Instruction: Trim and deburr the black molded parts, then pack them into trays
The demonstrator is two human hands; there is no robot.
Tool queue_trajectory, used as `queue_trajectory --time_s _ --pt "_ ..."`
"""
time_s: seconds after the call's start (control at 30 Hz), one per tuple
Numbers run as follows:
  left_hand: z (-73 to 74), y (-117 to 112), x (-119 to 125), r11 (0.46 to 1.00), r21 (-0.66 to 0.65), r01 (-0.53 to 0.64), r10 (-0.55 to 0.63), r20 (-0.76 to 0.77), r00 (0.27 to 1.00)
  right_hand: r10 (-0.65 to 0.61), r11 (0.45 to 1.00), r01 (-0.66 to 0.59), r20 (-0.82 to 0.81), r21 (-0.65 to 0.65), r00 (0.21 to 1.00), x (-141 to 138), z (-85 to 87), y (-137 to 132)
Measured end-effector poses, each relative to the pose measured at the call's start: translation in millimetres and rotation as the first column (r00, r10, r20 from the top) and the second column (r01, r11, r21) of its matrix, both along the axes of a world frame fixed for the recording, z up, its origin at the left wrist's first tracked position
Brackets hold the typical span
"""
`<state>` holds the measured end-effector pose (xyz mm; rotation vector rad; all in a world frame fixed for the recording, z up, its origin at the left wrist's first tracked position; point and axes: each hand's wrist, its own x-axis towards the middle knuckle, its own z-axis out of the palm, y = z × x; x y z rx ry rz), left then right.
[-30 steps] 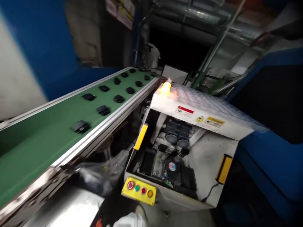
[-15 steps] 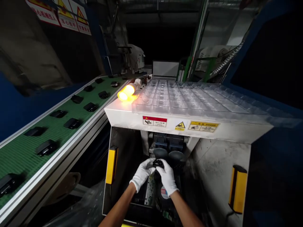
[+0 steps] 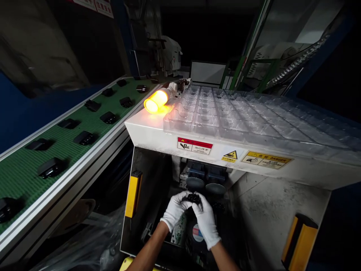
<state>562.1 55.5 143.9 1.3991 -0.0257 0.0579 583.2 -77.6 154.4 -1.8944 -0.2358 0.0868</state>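
Note:
Between my two white-gloved hands is a small glossy black plastic part (image 3: pixel 194 198), gripped from both sides. My left hand (image 3: pixel 176 207) is closed on its left end, with thumb and fingers pinching it. My right hand (image 3: pixel 205 216) is closed on its right end. Both hands are inside the open bay of a white machine (image 3: pixel 152 132). Just beyond them are two round grey discs (image 3: pixel 195 183) under dark blue blocks. Another dark part (image 3: pixel 218 207) lies to the right of my right hand, too dim to make out well.
A green conveyor belt (image 3: pixel 17 165) on the left carries several black parts (image 3: pixel 85 138). Clear plastic trays (image 3: pixel 225 116) lie on the machine's top beside a lit orange lamp (image 3: pixel 156 101). Yellow bars (image 3: pixel 133 194) flank the bay at both sides.
My view has shifted and tilted a little. Both hands still hold the black part, which is turned so that more of its detailed side shows.

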Motion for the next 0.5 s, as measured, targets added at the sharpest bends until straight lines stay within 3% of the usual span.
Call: queue_trajectory --time_s 0.1,0.2,0.33,0.5 --pt "-1.9 1 0 1.0 0.03 -0.001 0.001 0.008 1.0 0.154 0.967 -0.146 0.02 -0.207 0.988 27 33.4 7" --pt "-7.7 -1 0 0.999 0.036 -0.008 0.008 0.009 1.0 0.271 0.845 -0.274 -0.074 -0.46 0.96 55 49.3 29" --pt "-18.4 -4 -2 0.999 0.019 -0.035 0.034 0.02 0.999 0.308 0.64 -0.313 -0.139 -0.701 0.941 66 40.1 52" --pt "-24.4 -18 -3 0.995 0.003 -0.096 0.096 0.022 0.995 0.395 0.427 -0.301 -0.124 -0.853 0.91 66 34.6 45"
